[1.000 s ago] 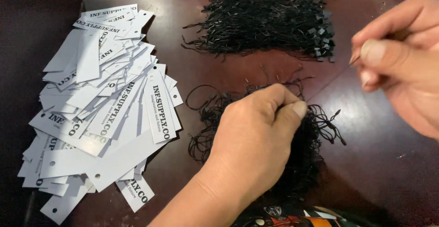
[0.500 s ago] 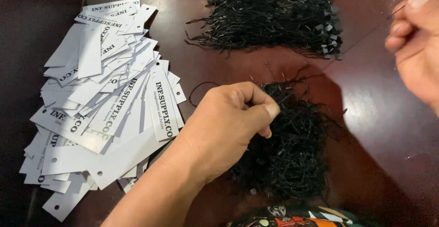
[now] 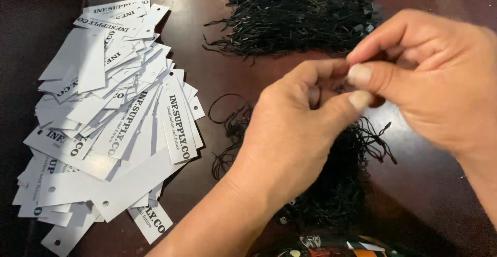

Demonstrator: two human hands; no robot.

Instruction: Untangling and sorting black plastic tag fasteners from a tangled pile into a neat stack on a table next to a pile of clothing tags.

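Note:
My left hand (image 3: 295, 127) and my right hand (image 3: 429, 81) meet above a loose pile of black string loops (image 3: 341, 179) on the dark brown table (image 3: 207, 75). The fingertips of both hands pinch together, apparently on a thin black string that I can barely see between them. Under the hands, part of the loose pile is hidden. A second, tidier bundle of black strings (image 3: 300, 18) lies further back. At the left, a spread heap of white paper hang tags (image 3: 108, 117) with black print and punched holes rests on the table.
A colourful patterned item (image 3: 336, 246) shows at the bottom edge. The dark table edge runs along the far left (image 3: 15, 81). Bare tabletop lies between the tags and the strings.
My left hand rose from the loose string pile and my right hand came in from the right edge. Both now meet with fingertips pinched together above the pile.

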